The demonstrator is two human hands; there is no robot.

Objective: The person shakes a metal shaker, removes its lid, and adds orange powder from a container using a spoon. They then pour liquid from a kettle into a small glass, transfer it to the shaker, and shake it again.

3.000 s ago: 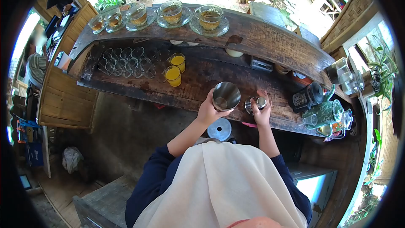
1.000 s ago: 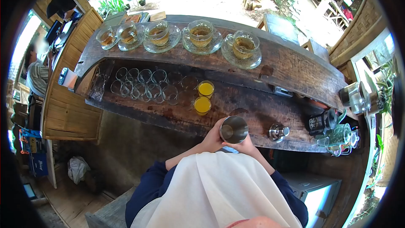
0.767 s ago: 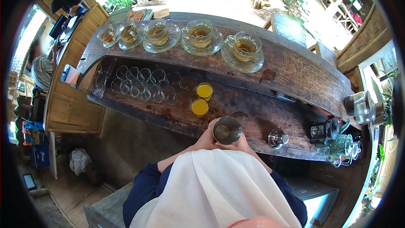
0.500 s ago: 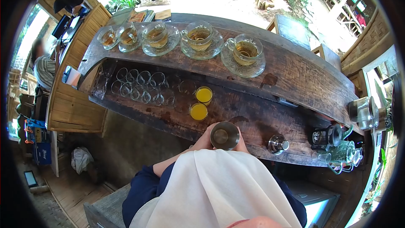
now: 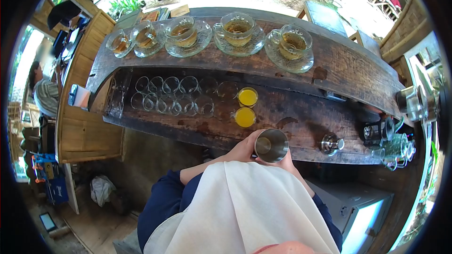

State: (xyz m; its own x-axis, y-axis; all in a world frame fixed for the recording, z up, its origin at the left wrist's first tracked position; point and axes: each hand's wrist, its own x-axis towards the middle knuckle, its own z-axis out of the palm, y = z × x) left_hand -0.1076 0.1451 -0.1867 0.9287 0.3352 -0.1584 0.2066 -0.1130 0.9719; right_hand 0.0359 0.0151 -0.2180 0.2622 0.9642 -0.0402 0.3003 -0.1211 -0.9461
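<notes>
A metal cup [image 5: 271, 146] is held between my two hands at the counter's near edge, its open top facing up. My left hand [image 5: 246, 148] wraps the cup's left side. On the right side, my right hand [image 5: 285, 161] closes round its lower part, partly hidden by the cup. Just beyond stand two glasses of yellow liquid, one [image 5: 245, 117] nearer and one [image 5: 248, 96] behind it. A metal shaker top [image 5: 332, 144] stands on the lower counter [image 5: 301, 136] to the right.
Several empty glasses [image 5: 172, 85] stand in rows on the left. Along the upper counter [image 5: 343, 66] are several glass cups of tea on saucers, one [image 5: 295, 42] rightmost. A French press [image 5: 378, 130] and green glass pitcher [image 5: 396, 146] stand right. A person [image 5: 46, 95] sits far left.
The view has shifted, so the counter items appear farther right. Both hands still hold the metal cup, which now shows a little higher and tilted more.
</notes>
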